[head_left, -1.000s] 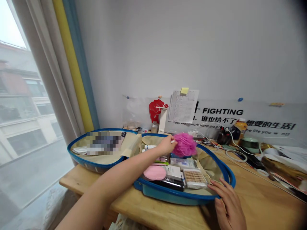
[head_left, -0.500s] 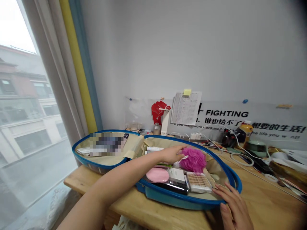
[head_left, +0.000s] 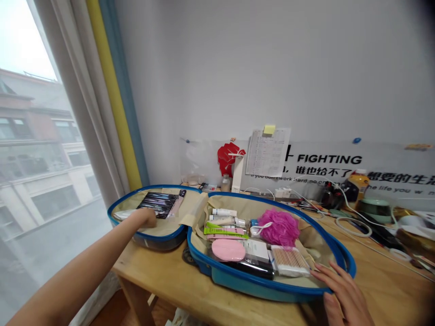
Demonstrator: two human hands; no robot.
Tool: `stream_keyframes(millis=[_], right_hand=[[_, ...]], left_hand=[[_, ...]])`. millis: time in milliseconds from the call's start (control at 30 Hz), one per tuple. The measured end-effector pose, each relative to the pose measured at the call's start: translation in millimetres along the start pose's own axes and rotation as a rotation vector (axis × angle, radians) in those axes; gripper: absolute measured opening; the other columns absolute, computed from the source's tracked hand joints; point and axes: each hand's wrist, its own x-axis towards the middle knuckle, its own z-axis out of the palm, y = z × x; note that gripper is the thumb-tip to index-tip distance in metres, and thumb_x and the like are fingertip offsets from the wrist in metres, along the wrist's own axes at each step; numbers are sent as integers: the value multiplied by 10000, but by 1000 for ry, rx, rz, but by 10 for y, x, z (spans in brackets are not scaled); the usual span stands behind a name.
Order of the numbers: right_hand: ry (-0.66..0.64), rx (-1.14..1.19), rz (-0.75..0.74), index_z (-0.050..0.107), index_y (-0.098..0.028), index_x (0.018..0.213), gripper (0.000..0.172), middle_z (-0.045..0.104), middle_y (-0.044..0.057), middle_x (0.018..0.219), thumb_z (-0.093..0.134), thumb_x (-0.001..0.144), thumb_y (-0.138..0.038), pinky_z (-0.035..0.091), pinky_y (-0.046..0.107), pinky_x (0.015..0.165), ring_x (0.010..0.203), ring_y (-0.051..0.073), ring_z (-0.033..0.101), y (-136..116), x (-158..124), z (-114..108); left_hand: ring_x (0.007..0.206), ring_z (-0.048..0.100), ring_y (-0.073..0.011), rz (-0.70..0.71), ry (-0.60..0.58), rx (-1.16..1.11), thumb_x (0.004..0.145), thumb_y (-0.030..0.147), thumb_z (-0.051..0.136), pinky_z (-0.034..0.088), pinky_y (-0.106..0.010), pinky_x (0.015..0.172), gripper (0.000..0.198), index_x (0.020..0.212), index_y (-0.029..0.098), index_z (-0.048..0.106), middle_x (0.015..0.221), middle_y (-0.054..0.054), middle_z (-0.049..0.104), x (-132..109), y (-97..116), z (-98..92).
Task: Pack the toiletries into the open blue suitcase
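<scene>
Open hard-shell suitcase (head_left: 258, 283), blue rim, teal shell, beige lining, lying in two halves on a wooden table (head_left: 152, 276). Left hand (head_left: 146, 218): reaching across to the left half, fingers curled down at the lining just beside a dark flat packet (head_left: 157, 204); grip narrow, and whether anything is held cannot be told. Right hand (head_left: 343, 296): fingers loosely spread, resting on the near blue rim of the right half, holding nothing. Right half, contents: pink mesh bath puff (head_left: 278, 227), bagged cotton swabs (head_left: 290, 261), pink oval pad (head_left: 228, 250), white tubes (head_left: 222, 216), lime-green strip (head_left: 226, 231), black pouch (head_left: 253, 269). Table, far end, beyond the suitcase: orange-topped bottle (head_left: 356, 183), white cables (head_left: 350, 222), green lidded tub (head_left: 374, 210). Wall, behind: sign reading "FIGHTING" (head_left: 329, 159), printed sheet with yellow sticky note (head_left: 268, 151), red cut-out shape (head_left: 231, 158)
</scene>
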Motion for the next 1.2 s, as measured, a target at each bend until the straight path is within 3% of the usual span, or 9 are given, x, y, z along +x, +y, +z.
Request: stream_keyframes(millis=[233, 400, 500, 633, 800, 900, 1000, 1100, 1200], right_hand=[[13, 24, 30, 630, -234, 1034, 284, 680, 72, 1050, 391, 934, -350, 480, 441, 908, 1137, 274, 584, -19, -13, 0], [4, 21, 25, 614, -238, 1040, 263, 672, 68, 1053, 391, 934, -329, 476, 430, 901, 1133, 266, 581, -43, 19, -26], [15, 10, 20, 608, -238, 1044, 268, 669, 68, 1048, 381, 939, -334, 472, 429, 904, 1133, 264, 580, -46, 22, -20], [15, 1, 4, 599, -228, 1045, 270, 664, 71, 1045, 373, 946, -337, 471, 431, 895, 1134, 266, 574, -55, 21, -8], [18, -18, -15, 589, -223, 1042, 267, 656, 76, 1045, 358, 954, -325, 478, 418, 876, 1139, 258, 566, -76, 52, -23], [19, -23, -16, 595, -229, 1037, 274, 663, 70, 1033, 357, 955, -335, 484, 418, 872, 1115, 252, 581, -82, 71, -37], [16, -16, -14, 598, -229, 1048, 278, 667, 71, 1037, 360, 954, -338, 489, 423, 880, 1126, 253, 581, -80, 66, -42], [12, -1, 7, 608, -234, 1062, 287, 672, 69, 1042, 365, 950, -337, 491, 427, 889, 1143, 256, 577, -73, 42, -39], [8, 10, 26, 628, -242, 1051, 291, 678, 65, 1039, 378, 944, -348, 493, 421, 893, 1134, 256, 586, -64, 20, -31]], left_hand=[[1001, 654, -375, -154, -32, -32, 693, 505, 698, 490, -542, 870, 549, 1099, 136, 666, 1012, -211, 700, -15, -276, 93], [969, 670, -377, -185, 48, -188, 725, 388, 599, 505, -479, 868, 374, 943, 108, 715, 861, -194, 720, 42, -277, -222], [883, 694, -306, -164, 119, -364, 820, 358, 459, 555, -391, 757, 400, 1043, 122, 693, 838, -129, 722, 11, -154, -431], [927, 678, -201, -10, 179, -613, 903, 355, 365, 562, -303, 783, 458, 1222, 133, 609, 987, -66, 723, -165, 289, -525], [1063, 635, -235, 465, 95, -990, 881, 418, 470, 486, -393, 981, 459, 1189, 125, 643, 1095, -68, 718, -487, 1222, -293], [1179, 582, -237, 713, 27, -905, 902, 344, 454, 400, -412, 1077, 397, 1205, 172, 643, 1247, -66, 660, -635, 1768, -10], [1300, 489, -206, 877, -121, -735, 918, 218, 389, 328, -409, 1132, 429, 1305, 193, 571, 1391, -64, 553, -720, 2151, 302], [1364, 413, -208, 989, -272, -564, 907, 192, 427, 258, -411, 1167, 438, 1325, 187, 555, 1439, -87, 498, -764, 2329, 534], [1415, 321, -238, 1144, -411, -324, 923, 225, 440, 213, -419, 1179, 461, 1376, 161, 503, 1486, -133, 424, -798, 2358, 621]])
